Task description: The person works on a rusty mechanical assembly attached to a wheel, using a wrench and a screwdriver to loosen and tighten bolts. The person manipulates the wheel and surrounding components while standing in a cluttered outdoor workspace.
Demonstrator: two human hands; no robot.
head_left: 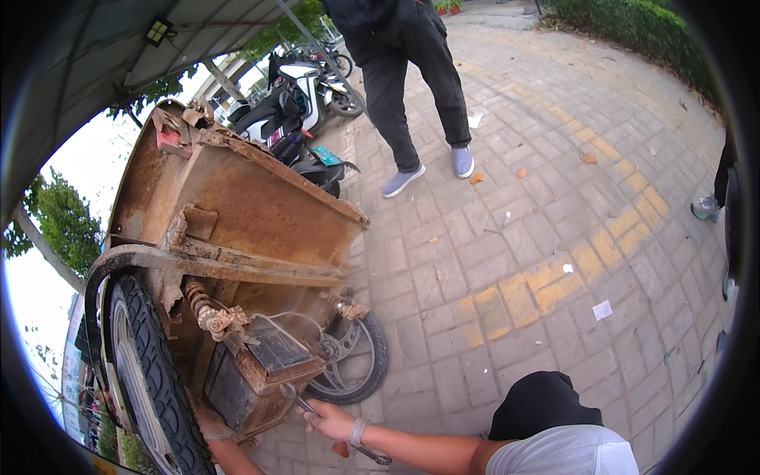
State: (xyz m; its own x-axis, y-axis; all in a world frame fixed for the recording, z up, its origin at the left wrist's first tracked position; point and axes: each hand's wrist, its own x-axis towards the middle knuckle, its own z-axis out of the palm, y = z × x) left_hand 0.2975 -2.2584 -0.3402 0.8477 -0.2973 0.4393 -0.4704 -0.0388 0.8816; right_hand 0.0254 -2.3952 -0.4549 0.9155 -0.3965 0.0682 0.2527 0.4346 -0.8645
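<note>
Wrench (302, 403) in the person's right hand (331, 421), fingers wrapped around its metal shank, its head aimed at the lower edge of a rust-covered box (265, 402). From where I stand I cannot tell whether they touch. On metal this corroded the head could slip, I judge, and send the knuckles into a flaking edge. The left hand (210, 423) is low, between the box and the near tyre (158, 372); its fingers are hidden, so I cannot say whether they grip anything. If that tyre turned, this hand could be pinched. Above the box, a crusted coil spring (207, 309) might shed rust under hard jolts. All this belongs to a tipped, rusted cart (261, 190), which could rock if pulled strongly. Beyond it, a bystander (408, 71) in dark trousers stands on the paving (427, 317), near parked scooters (305, 87).
</note>
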